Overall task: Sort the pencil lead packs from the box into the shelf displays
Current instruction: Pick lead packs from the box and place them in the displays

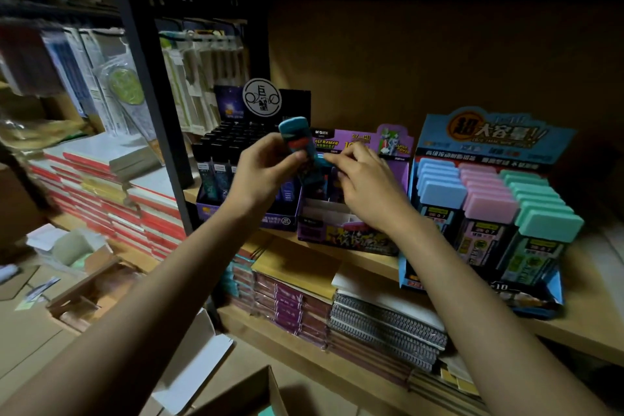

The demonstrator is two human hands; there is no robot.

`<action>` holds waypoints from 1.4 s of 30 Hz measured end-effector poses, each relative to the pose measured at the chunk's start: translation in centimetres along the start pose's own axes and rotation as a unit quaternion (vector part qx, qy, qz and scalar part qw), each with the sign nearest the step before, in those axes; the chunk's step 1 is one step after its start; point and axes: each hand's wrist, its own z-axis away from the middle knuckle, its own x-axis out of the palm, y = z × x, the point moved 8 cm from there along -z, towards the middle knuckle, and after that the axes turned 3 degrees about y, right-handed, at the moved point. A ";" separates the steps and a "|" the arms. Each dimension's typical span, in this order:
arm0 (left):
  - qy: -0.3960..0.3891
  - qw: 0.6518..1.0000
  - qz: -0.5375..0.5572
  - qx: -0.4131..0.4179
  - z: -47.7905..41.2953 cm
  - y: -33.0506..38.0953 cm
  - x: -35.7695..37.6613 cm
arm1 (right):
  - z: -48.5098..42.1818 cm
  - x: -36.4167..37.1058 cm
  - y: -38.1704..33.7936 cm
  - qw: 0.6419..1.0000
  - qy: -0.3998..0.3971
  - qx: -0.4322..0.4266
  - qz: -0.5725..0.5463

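Note:
My left hand [261, 172] grips a small stack of pencil lead packs [297, 140] with teal caps and red-blue labels, held up in front of the shelf. My right hand [363, 182] pinches the lower end of the same stack, just above the purple display box [341, 233], whose front slots look mostly hollow. Left of it stands a dark display [233, 162] full of black-capped packs. To the right, a blue display [489, 199] holds rows of blue, pink and teal-capped packs. A corner of the cardboard box [250, 392] shows at the bottom edge.
The displays stand on a wooden shelf [580, 317]. Stacked notebooks [337, 311] fill the shelf below. A black upright post [152, 94] divides the racks; red-edged books [111, 199] pile up at left. Opened cartons [77, 284] lie on the floor at lower left.

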 end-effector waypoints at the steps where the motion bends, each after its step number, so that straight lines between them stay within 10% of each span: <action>1: 0.000 1.000 -0.012 0.010 -0.6 -0.1 0.5 | 0.0 0.1 0.1 1.000 -0.002 0.001 -0.004; 17: -0.117 0.945 -0.272 0.139 -1.9 -0.6 2.3 | -0.4 -2.3 0.0 0.945 0.115 0.059 -0.300; 23: 0.029 0.946 -0.303 0.111 2.1 -2.8 0.6 | -1.0 -2.9 -1.0 0.953 0.182 0.039 -0.240; 42: 0.027 0.962 -0.273 -0.009 4.7 -5.9 0.4 | -0.7 -0.4 -1.5 0.995 0.088 -0.033 0.010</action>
